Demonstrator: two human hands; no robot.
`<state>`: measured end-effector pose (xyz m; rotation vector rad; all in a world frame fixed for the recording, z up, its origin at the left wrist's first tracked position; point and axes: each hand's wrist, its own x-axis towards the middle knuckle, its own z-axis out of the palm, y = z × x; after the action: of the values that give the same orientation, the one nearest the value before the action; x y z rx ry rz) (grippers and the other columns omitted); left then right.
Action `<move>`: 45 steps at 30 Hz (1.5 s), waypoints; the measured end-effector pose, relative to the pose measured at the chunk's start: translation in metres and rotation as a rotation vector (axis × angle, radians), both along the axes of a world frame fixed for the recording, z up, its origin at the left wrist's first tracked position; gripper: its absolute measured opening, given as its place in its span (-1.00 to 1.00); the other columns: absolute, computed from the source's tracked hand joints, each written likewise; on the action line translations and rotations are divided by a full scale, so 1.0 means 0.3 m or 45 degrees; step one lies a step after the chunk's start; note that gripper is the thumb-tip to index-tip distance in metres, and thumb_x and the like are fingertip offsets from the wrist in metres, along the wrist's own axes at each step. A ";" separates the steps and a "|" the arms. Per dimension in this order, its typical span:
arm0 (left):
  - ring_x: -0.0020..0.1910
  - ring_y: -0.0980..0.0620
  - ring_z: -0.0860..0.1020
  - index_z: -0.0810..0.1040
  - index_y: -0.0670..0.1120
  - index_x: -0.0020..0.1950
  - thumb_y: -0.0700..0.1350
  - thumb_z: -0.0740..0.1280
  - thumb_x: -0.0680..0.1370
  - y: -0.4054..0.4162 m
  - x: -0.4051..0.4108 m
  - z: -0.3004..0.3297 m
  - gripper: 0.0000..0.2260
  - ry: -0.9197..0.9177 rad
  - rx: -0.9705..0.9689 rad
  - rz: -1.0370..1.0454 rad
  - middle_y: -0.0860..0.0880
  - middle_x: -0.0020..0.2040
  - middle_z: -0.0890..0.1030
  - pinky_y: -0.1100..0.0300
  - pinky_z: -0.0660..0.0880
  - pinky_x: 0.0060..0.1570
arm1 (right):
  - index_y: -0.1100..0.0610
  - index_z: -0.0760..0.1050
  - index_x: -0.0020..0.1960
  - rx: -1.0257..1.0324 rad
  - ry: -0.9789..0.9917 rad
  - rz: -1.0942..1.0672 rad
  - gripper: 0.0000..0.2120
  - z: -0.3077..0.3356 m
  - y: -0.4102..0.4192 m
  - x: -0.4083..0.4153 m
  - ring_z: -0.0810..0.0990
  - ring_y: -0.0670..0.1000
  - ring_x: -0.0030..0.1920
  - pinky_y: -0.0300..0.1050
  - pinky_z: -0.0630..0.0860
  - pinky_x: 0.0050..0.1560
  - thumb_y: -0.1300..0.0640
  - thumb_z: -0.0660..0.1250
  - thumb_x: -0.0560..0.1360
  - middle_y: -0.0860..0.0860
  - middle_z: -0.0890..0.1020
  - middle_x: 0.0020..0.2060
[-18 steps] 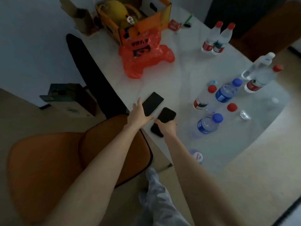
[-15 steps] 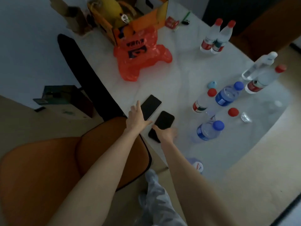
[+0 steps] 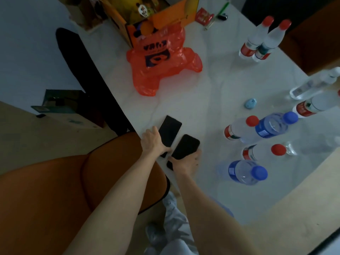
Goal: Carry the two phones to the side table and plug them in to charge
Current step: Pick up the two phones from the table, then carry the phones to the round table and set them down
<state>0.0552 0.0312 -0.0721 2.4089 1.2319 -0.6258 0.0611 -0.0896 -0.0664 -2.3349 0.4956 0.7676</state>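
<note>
Two black phones lie side by side near the front left edge of the white marble table (image 3: 211,92). The left phone (image 3: 170,130) has my left hand (image 3: 152,141) wrapped around its near left edge, thumb under the near end. The right phone (image 3: 185,146) is tilted with its near end raised, and my right hand (image 3: 185,163) grips that end, fingers along its right side. Both screens are dark and face up. No charger or side table is in view.
Several water bottles (image 3: 241,172) stand and lie to the right of the phones. An orange plastic bag (image 3: 161,57) and a cardboard box (image 3: 152,17) sit at the back. An orange chair (image 3: 55,190) stands at the table's left edge.
Both hands have closed around the near ends of the phones. The right phone's near end has lifted off the table. The camera has moved closer.
</note>
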 end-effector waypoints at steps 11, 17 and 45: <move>-0.01 -0.11 0.64 0.62 -0.16 0.10 0.03 0.53 0.37 -0.006 -0.089 0.015 -0.60 -0.521 -0.737 0.655 -0.11 0.00 0.68 0.01 0.60 0.01 | 0.29 0.48 0.28 0.617 0.211 -0.197 -0.62 0.073 0.060 0.062 0.62 0.16 -0.04 -0.06 0.57 -0.12 0.31 0.36 0.46 0.18 0.64 0.00; 0.05 -0.10 0.65 0.62 -0.07 0.08 -0.16 0.50 0.44 0.104 -0.331 0.272 -0.77 -1.163 -1.108 1.134 -0.13 0.10 0.68 0.02 0.60 0.00 | 0.19 0.30 0.39 1.177 0.295 -0.069 -0.58 0.321 0.151 -0.031 0.62 0.23 0.12 0.22 0.57 0.13 0.43 0.19 0.57 0.18 0.57 0.13; -0.08 -0.09 0.44 0.45 -0.18 0.09 0.31 0.11 0.57 0.048 -3.560 0.760 -0.46 -2.852 -0.572 2.144 -0.19 0.01 0.46 0.05 0.40 -0.03 | 0.10 0.65 -0.17 1.131 1.537 1.593 -0.49 0.659 0.811 -3.194 0.57 0.18 -0.22 0.12 0.46 -0.11 -0.14 0.05 0.65 0.19 0.59 -0.26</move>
<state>-1.0128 0.0457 0.1559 0.0401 0.8934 1.5337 -0.8971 0.1537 0.1314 -0.8920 -0.8523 2.3117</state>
